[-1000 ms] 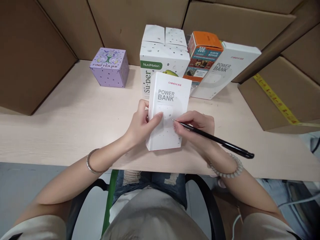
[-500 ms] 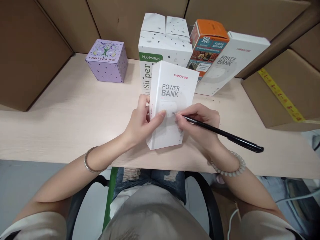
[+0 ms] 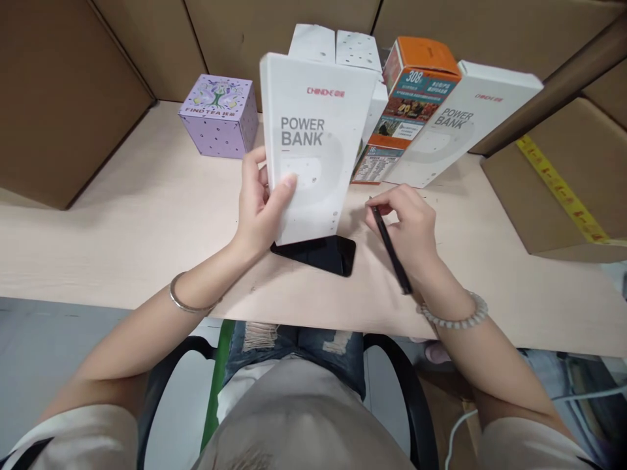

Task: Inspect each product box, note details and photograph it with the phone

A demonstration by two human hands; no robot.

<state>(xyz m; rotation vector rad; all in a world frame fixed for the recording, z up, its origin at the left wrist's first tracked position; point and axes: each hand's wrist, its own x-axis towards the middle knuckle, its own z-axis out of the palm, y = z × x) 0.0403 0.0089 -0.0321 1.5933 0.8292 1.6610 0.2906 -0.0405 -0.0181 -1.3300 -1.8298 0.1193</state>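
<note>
My left hand (image 3: 262, 205) grips a white power bank box (image 3: 318, 150) by its left side, thumb across the printed front. The box is held up above the table, and a small dark mark shows near its middle. Below its lower edge lies a black smartphone (image 3: 330, 254), partly covered by the box. To the right, my right hand (image 3: 406, 225) is closed around a black pen (image 3: 392, 251), whose rear end points down toward me. The pen is apart from the box.
Behind stand a white dotted box (image 3: 313, 42), an orange tea-coloured carton (image 3: 424, 55) and a second white power bank box (image 3: 450, 130). A purple tea box (image 3: 220, 117) is at the back left. Cardboard boxes (image 3: 563, 189) border the table (image 3: 122, 241).
My left hand has lifted the power bank box up and to the left, uncovering the smartphone. My right hand has drawn back to the right, and the pen has swung to point downward.
</note>
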